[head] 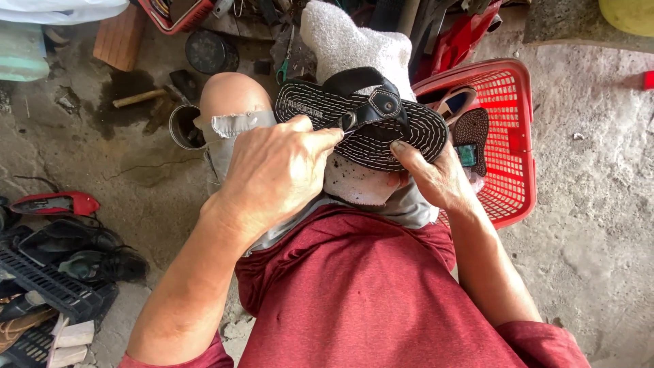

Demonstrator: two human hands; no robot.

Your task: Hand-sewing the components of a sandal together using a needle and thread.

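Sandal lies across a white pad on the raised knees, sole side up toward the camera. Right hand clamps its right edge; left hand is pinched together at the strap. Judged step: working the strap at its buckle; next calls for steady hold and fine fingertip control. Any tool inside the left pinch is hidden. Red basket contents unclear.

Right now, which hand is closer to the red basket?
Right. The right hand grips the sandal's edge just beside the red basket; the left hand is farther away, across the sandal.
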